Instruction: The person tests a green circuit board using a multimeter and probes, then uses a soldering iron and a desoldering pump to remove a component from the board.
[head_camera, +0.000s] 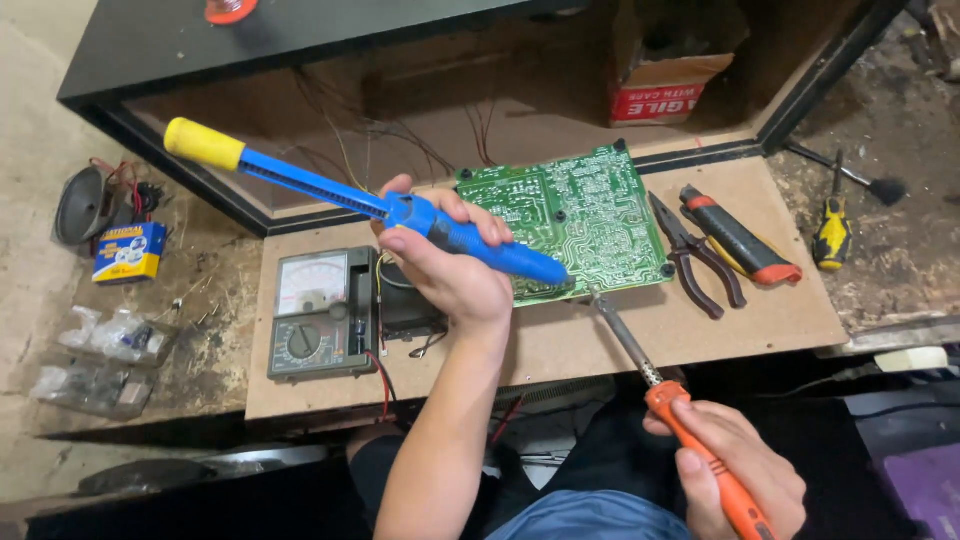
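Gripping a blue desoldering pump (400, 208) around its barrel, the left hand (450, 270) is closed tight, fingers wrapped over the top and thumb under. The pump runs diagonally: yellow plunger knob up and to the left, nozzle down and to the right, touching the lower edge of a green circuit board (565, 215). The board lies solder side up on a brown wooden work board (760, 300).

The right hand (730, 470) is closed around the orange handle of a soldering iron (660, 390), low in the view, near the person's lap. The iron's metal shaft slants up and to the left; its tip meets the circuit board's lower edge just beside the pump nozzle. Whether the two tips touch each other cannot be told.

Left of the circuit board, partly behind the left hand, an analog multimeter (320, 315) lies face up, with a red lead (383, 380) trailing off the front edge. Right of the circuit board lie a pair of pliers (695, 255) and, just beside them, a utility knife (740, 240) with black and orange body. Further right, off the work board, a yellow-handled screwdriver (832, 230) rests on the rough surface. At far left sit a small blue box (128, 252), a small speaker (80, 205), and clear plastic bags (105, 360) of small parts.
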